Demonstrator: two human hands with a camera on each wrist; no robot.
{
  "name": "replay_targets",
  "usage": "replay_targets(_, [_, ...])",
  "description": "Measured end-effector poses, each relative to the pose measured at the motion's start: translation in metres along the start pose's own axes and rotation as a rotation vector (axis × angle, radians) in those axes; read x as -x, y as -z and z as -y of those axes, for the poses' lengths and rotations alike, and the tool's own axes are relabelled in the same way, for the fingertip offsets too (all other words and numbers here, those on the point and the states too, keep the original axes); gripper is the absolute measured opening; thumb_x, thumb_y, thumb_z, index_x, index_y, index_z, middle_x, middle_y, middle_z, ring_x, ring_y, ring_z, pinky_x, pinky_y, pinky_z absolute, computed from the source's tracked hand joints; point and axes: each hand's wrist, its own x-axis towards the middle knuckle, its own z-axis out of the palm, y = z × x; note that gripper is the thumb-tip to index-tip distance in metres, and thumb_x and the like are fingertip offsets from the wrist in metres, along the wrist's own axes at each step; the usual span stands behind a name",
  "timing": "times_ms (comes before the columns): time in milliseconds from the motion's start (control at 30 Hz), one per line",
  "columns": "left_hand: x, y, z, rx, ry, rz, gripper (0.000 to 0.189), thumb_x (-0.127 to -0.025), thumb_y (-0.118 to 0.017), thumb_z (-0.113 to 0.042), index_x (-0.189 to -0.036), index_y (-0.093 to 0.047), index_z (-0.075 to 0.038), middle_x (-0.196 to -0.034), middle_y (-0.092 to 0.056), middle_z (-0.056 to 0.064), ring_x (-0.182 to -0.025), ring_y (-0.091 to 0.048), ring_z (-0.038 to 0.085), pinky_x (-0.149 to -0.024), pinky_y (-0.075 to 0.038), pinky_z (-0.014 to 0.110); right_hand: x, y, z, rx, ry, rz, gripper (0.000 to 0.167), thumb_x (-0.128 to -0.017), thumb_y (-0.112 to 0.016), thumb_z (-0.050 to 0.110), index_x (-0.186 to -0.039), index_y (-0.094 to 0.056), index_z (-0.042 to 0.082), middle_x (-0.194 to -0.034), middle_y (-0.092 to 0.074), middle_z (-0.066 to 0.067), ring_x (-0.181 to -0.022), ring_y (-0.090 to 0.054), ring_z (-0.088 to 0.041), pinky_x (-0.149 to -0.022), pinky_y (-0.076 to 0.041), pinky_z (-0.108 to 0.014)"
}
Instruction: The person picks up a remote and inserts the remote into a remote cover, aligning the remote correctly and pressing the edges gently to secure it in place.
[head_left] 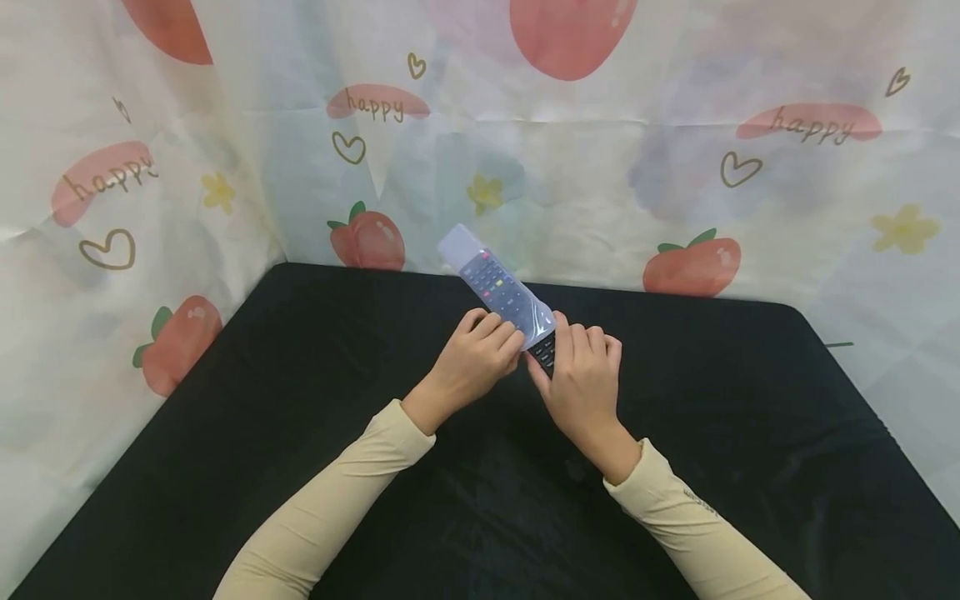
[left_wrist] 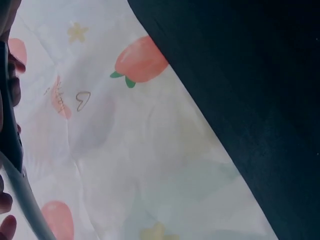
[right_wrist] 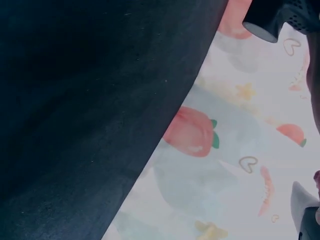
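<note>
A black remote control [head_left: 544,353] sits partly inside a clear, bluish plastic sleeve [head_left: 459,247], held tilted above the black table. Buttons show through the plastic, and the sleeve's far end extends past the remote. My left hand [head_left: 480,354] grips the sleeve's near left edge with curled fingers. My right hand [head_left: 585,379] holds the uncovered lower end, thumb on the near side and fingers over the right edge. In the left wrist view the dark remote [left_wrist: 9,125] and sleeve [left_wrist: 27,202] are cut off by the left border. The right wrist view catches only the sleeve's corner [right_wrist: 301,202].
A black cloth covers the table [head_left: 300,333]. Behind and beside it hangs a pale curtain [head_left: 600,183] printed with fruit, hearts and "happy". At the right wrist view's top corner is a dark cylindrical object [right_wrist: 262,22] of unclear kind.
</note>
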Motion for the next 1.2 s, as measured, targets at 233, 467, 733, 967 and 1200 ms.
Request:
replay_targets(233, [0.000, 0.001, -0.004, 0.020, 0.050, -0.027, 0.010, -0.082, -0.065, -0.020, -0.082, -0.058, -0.014, -0.077, -0.058, -0.002, -0.077, -0.054, 0.014, -0.081, -0.045, 0.030, -0.004, 0.000, -0.005, -0.097, 0.033, 0.000, 0.063, -0.071, -0.081, 0.026, -0.116, -0.054, -0.008, -0.083, -0.058, -0.020, -0.076, -0.048, -0.034, -0.070, -0.038, -0.046])
replay_targets(467, [0.000, 0.000, -0.004, -0.047, 0.182, -0.070, 0.012, -0.081, -0.066, -0.020, -0.078, -0.057, -0.012, -0.074, -0.056, 0.001, -0.076, -0.058, 0.016, -0.086, -0.046, 0.033, -0.014, 0.006, -0.020, -0.272, 0.137, 0.121, 0.062, -0.072, -0.078, 0.021, -0.118, -0.051, -0.010, -0.091, -0.056, -0.020, -0.080, -0.045, -0.033, -0.069, -0.036, -0.044])
replay_targets(733, [-0.003, 0.008, -0.004, 0.006, 0.167, -0.005, 0.027, -0.082, -0.066, -0.041, -0.078, -0.061, -0.015, -0.077, -0.058, 0.002, -0.078, -0.057, 0.019, -0.086, -0.045, 0.037, -0.012, 0.013, -0.044, -0.106, 0.255, 0.065, 0.068, -0.062, -0.086, 0.026, -0.118, -0.057, 0.002, -0.079, -0.060, -0.014, -0.068, -0.057, -0.029, -0.063, -0.042, -0.042])
replay_targets(967, [-0.022, 0.019, -0.012, -0.011, 0.307, 0.028, 0.042, -0.083, -0.059, -0.053, -0.081, -0.063, -0.012, -0.077, -0.062, 0.003, -0.077, -0.056, 0.021, -0.076, -0.044, 0.035, -0.008, 0.011, -0.049, -0.102, 0.340, -0.003, 0.071, -0.056, -0.089, 0.025, -0.116, -0.059, 0.002, -0.068, -0.056, -0.011, -0.060, -0.056, -0.026, -0.062, -0.044, -0.043])
replay_targets(1200, [-0.033, 0.017, -0.024, -0.038, 0.354, 0.082, 0.030, -0.083, -0.060, -0.043, -0.073, -0.061, -0.014, -0.072, -0.060, 0.000, -0.074, -0.054, 0.018, -0.073, -0.042, 0.033, -0.005, 0.006, -0.043, -0.125, 0.361, -0.018, 0.057, -0.057, -0.088, 0.023, -0.099, -0.059, -0.004, -0.074, -0.060, -0.012, -0.064, -0.057, -0.026, -0.066, -0.046, -0.044])
